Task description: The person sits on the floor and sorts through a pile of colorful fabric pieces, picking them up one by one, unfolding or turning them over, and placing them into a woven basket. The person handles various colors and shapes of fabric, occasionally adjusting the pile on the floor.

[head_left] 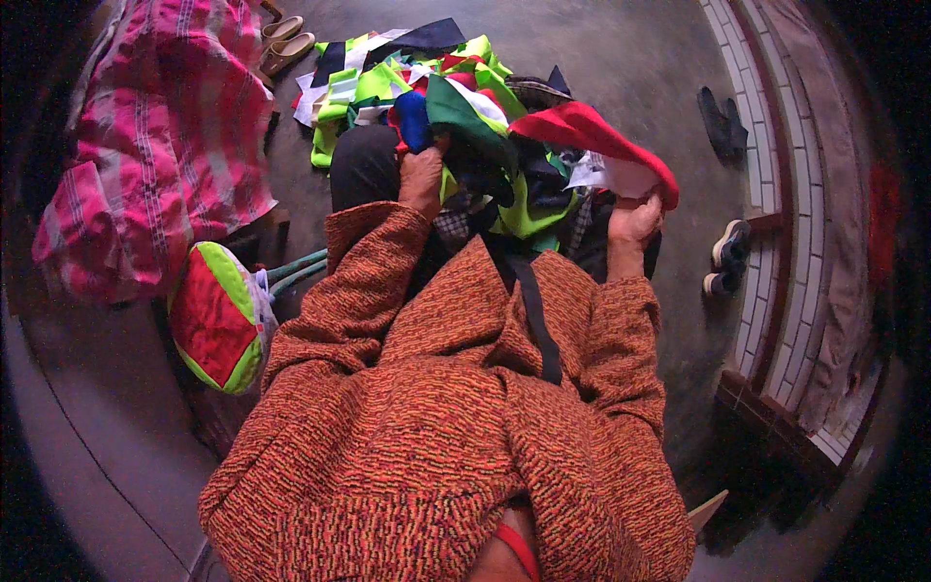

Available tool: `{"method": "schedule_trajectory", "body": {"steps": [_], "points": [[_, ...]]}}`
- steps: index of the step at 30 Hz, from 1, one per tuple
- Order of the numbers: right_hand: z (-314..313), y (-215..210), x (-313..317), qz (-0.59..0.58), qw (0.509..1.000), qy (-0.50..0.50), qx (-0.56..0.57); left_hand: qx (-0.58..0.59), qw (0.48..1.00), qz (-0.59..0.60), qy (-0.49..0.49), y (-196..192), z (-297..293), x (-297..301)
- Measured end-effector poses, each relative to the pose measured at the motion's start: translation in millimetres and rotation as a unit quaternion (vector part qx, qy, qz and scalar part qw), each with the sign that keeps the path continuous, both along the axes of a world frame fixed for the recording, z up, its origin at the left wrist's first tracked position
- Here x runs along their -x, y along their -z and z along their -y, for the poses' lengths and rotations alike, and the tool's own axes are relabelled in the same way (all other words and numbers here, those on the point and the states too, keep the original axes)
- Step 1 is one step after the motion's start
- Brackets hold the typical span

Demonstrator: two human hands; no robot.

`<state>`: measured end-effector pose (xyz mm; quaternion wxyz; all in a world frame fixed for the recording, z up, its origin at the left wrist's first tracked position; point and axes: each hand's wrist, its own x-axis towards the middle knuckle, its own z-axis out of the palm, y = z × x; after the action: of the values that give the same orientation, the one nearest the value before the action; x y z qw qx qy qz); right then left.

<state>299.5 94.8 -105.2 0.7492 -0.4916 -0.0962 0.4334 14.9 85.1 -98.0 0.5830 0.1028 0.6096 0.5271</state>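
My right hand (636,225) is closed on the near end of a red fabric piece (582,131), which stretches up and away to the left and has white material on its underside. My left hand (421,180) rests by my dark-clad knee (365,167), its fingers curled at the lower end of a blue fabric piece (414,121) with a red edge. Between the hands, green cloth (472,126), bright yellow-green cloth (533,213) and dark and checked scraps lie across my lap. The left fingertips are partly hidden.
Beyond my knees, a heap of colourful fabric scraps (383,82) covers the floor. At left are a pink checked cloth (175,126) draped over something and a red-and-lime stitched item (218,325). Shoes (729,247) and dark footwear (722,126) lie near the brick-edged step (766,184).
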Motion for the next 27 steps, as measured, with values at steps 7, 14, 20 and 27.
{"method": "schedule_trajectory", "body": {"steps": [7,14,20,27], "points": [[-4,10,-4,-0.001,1.000,-0.022,-0.014,0.016,0.999,-0.014,0.026,21,-1,9],[-5,30,-15,-0.055,0.988,-0.143,-0.011,-0.028,0.998,0.030,0.049,1,1,4],[1,18,10,0.222,0.905,-0.353,0.076,-0.079,0.991,0.100,0.037,1,-1,-1],[6,7,13,0.234,0.900,-0.359,0.078,-0.045,0.978,0.174,0.108,6,-1,0]]}}
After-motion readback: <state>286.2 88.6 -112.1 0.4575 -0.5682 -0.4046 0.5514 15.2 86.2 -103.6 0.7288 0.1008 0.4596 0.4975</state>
